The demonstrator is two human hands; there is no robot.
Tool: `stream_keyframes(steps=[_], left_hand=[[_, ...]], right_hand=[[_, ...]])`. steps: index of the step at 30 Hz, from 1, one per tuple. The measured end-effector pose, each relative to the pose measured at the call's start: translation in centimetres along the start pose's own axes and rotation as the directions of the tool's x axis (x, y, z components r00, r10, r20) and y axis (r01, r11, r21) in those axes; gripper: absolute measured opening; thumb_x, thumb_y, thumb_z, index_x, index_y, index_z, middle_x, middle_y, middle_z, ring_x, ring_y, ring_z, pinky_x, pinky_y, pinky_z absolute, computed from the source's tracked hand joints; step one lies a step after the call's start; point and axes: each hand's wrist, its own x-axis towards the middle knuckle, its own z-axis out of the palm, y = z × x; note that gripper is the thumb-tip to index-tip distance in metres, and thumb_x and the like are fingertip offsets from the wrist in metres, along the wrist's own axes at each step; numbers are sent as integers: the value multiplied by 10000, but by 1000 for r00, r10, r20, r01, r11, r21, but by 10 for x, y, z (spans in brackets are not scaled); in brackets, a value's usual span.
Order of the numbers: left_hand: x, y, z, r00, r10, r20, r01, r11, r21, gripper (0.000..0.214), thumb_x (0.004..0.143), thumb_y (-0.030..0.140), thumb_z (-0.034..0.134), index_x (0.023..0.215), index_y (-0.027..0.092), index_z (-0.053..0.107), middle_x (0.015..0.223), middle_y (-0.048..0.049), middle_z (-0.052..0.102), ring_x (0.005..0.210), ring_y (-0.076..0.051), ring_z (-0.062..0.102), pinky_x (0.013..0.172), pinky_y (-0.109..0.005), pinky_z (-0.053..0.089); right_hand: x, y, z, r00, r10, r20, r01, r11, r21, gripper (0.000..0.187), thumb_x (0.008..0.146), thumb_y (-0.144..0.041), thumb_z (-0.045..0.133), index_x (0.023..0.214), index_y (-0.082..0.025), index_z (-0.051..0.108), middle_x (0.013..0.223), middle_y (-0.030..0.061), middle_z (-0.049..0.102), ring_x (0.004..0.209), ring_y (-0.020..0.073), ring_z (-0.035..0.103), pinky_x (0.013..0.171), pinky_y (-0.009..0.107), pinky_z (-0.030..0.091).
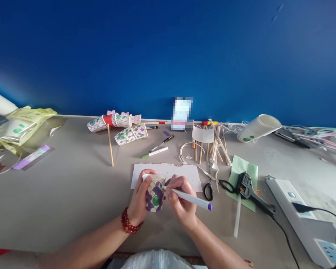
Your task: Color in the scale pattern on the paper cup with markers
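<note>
My left hand (138, 201), with a red bead bracelet at the wrist, is wrapped round a small paper cup (154, 194) patterned with purple and green scales. It holds the cup tilted over a white sheet of paper (184, 173). My right hand (180, 200) pinches a white marker with a purple end cap (190, 198), and the marker's tip touches the cup's side.
Decorated paper cups (114, 121) lie at the back left beside a wooden stick (110, 145). More sticks (215, 144), pens (156, 151), scissors (212, 188), a black glue gun (250, 190) on green paper and a power strip (305, 220) are to the right. A stack of cups (257, 129) lies tipped.
</note>
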Motion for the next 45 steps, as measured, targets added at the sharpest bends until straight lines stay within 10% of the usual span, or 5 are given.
stream_keyframes(steps=[45], left_hand=[[-1, 3, 3, 1000, -10, -19, 10, 1000, 16, 386, 907, 585, 660, 1045, 231, 591, 764, 7, 699, 648, -155, 650, 659, -270, 537]], right_hand=[[-1, -1, 2, 999, 37, -2, -37, 999, 17, 181, 1002, -272, 568, 828, -239, 533, 655, -11, 556, 605, 175, 538, 585, 327, 448]])
